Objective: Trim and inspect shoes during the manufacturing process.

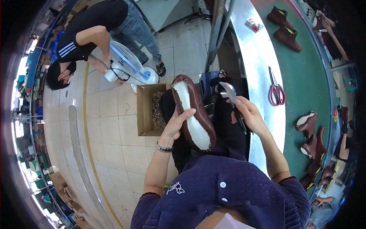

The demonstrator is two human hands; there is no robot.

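so the biggest thing here is the pale tiled floor (pixel 118 145) on the left, then the green belt (pixel 299 84) on the right with more brown shoes (pixel 288 38) on it. a shiny metal ledge (pixel 255 49) runs along its left side. far left there's a co-worker (pixel 95 17) in a black shirt bent over a white and blue fan (pixel 126 57). nearer, an open cardboard box (pixel 144 110) sits on the floor.

the brown shoe (pixel 198 108) is in the middle above the lap, white underside up. left hand (pixel 178 123) is gripping it, thumb over the underside. right hand (pixel 249 114) has its fingers closed around a metal-headed tool (pixel 230 92), just right of the shoe. red-handled scissors (pixel 275 86) lie at the ledge's right edge, and a little red-and-white pack (pixel 254 24) is on the far end.
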